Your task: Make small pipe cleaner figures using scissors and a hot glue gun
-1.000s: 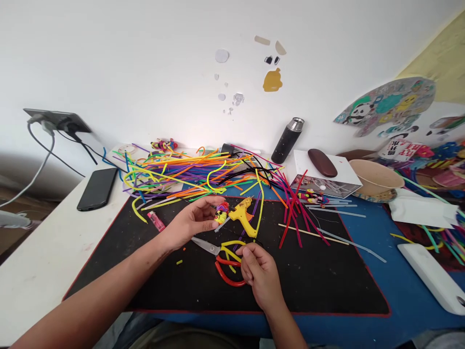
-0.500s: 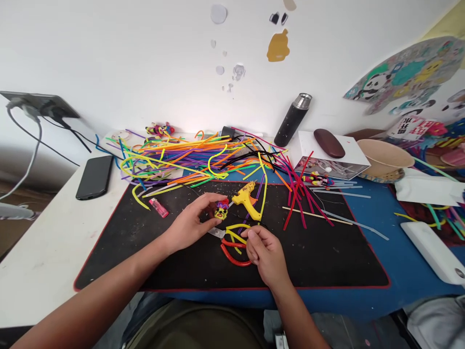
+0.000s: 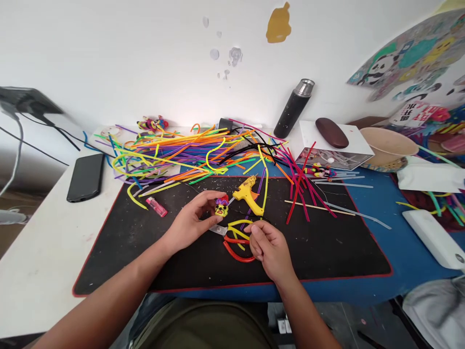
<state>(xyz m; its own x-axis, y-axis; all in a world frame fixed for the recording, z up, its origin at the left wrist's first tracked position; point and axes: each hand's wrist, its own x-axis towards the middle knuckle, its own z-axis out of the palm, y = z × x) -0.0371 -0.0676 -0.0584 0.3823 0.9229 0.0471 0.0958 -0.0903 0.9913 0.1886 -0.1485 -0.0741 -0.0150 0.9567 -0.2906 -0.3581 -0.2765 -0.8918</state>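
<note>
Pinching a doll head (image 3: 221, 209) between thumb and fingertips of the left hand (image 3: 192, 216), apparently lifted a little above the mat (image 3: 327, 252), just left of the glue gun (image 3: 250, 198) and near the pivot of the scissors (image 3: 240, 260). Turned now with yellow face and red mouth toward the camera, unlike the less clear side view of a second ago; perhaps meaning a look at the face rather than any gluing or cutting at this instant. Curling the right hand (image 3: 271, 249) beside the red handles, thumb pressed to forefinger; impossible to tell whether gripping something thin or nothing.

Around these: yellow stems (image 3: 238, 222) across the scissors, a lighter (image 3: 157, 207) farther left. Beyond, toward the wall, a heap (image 3: 181, 152) of coloured stems, with one figure (image 3: 151, 124) at the back left and another by the white box (image 3: 347, 133).

Hidden behind the left fingers: part of the head, most of the blades. Covered by the right hand: some of the handles. Cut off at the left edge: the socket (image 3: 34, 100).
</note>
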